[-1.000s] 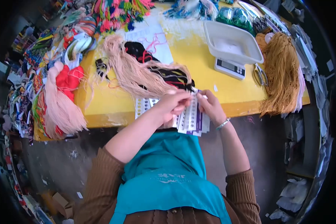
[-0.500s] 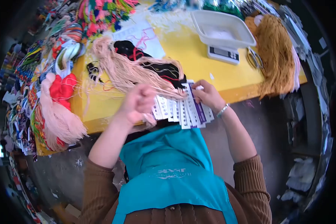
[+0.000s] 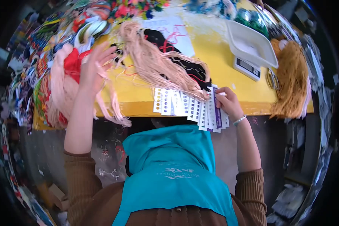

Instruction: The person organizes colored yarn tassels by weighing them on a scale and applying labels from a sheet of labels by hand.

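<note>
My left hand [image 3: 92, 71] is raised over the left part of the table, smeared by motion, with a hank of pale peach thread [image 3: 112, 101] hanging from it past the table edge. My right hand [image 3: 230, 103] grips the right end of a fan of white and purple punched thread cards [image 3: 173, 102], which juts over the front edge. A small white piece [image 3: 222, 93] shows at its fingertips. Across the cards' upper edge lies a long peach thread bundle [image 3: 150, 62], with black thread [image 3: 156, 37] behind it.
Pink and red hanks [image 3: 60, 90] lie at the left edge of the yellow table [image 3: 139, 109]. A white tub [image 3: 250, 43] sits on a digital scale [image 3: 247, 68]. Scissors [image 3: 272, 79] rest beside a brown hank [image 3: 293, 79]. Colourful thread [image 3: 128, 8] is heaped at the back.
My left hand has swung left and away from the cards, carrying the peach hank with it. My right hand keeps its hold on the cards. The view has shifted left.
</note>
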Demonstrator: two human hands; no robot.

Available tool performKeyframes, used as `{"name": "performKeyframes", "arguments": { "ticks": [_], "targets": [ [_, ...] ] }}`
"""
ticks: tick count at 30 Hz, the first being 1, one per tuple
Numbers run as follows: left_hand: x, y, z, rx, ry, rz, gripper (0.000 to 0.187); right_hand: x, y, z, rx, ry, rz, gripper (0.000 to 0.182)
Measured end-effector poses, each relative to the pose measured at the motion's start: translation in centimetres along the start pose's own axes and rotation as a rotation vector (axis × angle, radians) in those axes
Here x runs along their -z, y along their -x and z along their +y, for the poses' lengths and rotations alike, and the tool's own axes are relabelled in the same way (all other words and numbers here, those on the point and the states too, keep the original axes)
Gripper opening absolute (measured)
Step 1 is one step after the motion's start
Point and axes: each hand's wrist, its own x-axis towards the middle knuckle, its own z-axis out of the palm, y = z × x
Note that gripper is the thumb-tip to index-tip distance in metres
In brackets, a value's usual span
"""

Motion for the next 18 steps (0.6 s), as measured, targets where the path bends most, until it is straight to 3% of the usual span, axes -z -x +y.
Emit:
{"name": "performKeyframes", "arguments": {
  "ticks": [3,5,6,7,10,12,13,14,15,17,18],
  "targets": [
    [-1.2,4.0,1.2,-0.457,-0.640,-0.152,0.040,-0.4,-0.1,-0.3,0.019,0.111,0.021,0.015],
    [-2.2,6.0,2.8,-0.776,-1.073,-0.107,0.040,-2.8,0.2,-1.5,0.468,0.430,0.213,0.012],
    [-3.1,7.3,3.7,-0.831,-1.148,-0.118,0.039,-5.3,1.2,-4.7,0.565,0.346,0.230,0.011],
    [-4.0,8.4,4.6,-0.886,-1.224,-0.137,0.040,-7.3,2.0,-7.9,0.588,0.274,0.117,0.015],
    [-6.1,10.3,5.8,-0.944,-1.312,-0.189,0.042,-14.9,3.3,-15.5,0.961,0.109,-0.270,0.051],
    [-6.7,11.3,7.2,-0.961,-1.252,-0.223,0.041,-19.5,4.9,-17.6,0.823,-0.118,-0.566,0.043],
    [-6.0,12.0,9.0,-0.992,-1.518,-0.126,0.042,-21.7,5.0,-18.2,0.735,-0.257,-0.737,0.036],
    [-4.2,11.7,9.4,-1.009,-1.391,-0.101,0.041,-22.4,5.4,-19.1,0.458,-0.370,-0.942,0.031],
    [-2.7,11.2,9.7,-1.022,-1.264,-0.073,0.041,-22.7,5.1,-19.2,0.337,-0.314,-0.939,0.020],
    [0.6,12.5,9.4,-0.657,-0.933,0.065,0.039,-23.0,4.2,-18.7,0.519,-0.214,-0.805,0.015],
    [5.0,11.5,7.5,-0.573,-0.645,0.025,0.038,-22.7,3.9,-18.7,0.532,-0.158,-0.762,0.016]
  ]
}}
